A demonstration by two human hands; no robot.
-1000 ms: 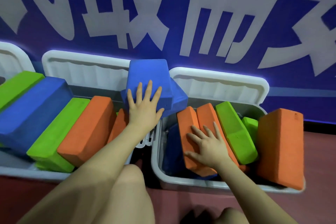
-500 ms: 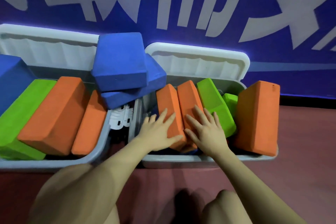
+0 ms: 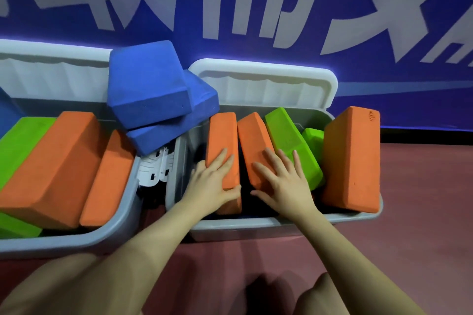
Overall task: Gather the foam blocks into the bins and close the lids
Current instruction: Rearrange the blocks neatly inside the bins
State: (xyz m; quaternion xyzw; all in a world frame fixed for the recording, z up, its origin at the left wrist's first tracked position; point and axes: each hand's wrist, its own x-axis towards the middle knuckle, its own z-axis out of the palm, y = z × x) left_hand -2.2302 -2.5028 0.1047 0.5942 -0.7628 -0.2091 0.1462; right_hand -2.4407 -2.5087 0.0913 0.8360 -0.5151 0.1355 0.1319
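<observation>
Two grey bins stand side by side, the right bin (image 3: 281,222) and the left bin (image 3: 76,240), both with white lids (image 3: 266,79) open against the wall. In the right bin my left hand (image 3: 215,181) lies flat on a leaning orange block (image 3: 222,133), its thumb across the near end. My right hand (image 3: 284,181) rests with spread fingers on a second orange block (image 3: 252,135) and the edge of a green block (image 3: 289,135). A dark gap shows between the two orange blocks. A large orange block (image 3: 353,158) stands upright at the bin's right end.
Two blue blocks (image 3: 148,87) are piled on the rims between the bins, above white latches (image 3: 156,169). The left bin holds orange (image 3: 56,166) and green (image 3: 18,146) blocks, all leaning. A blue wall with white lettering stands behind. Red floor (image 3: 422,199) lies in front and to the right.
My left hand came off the blue block and down onto the left orange block in the right bin. The two orange blocks have parted, leaving a gap. The view shifted right and closer.
</observation>
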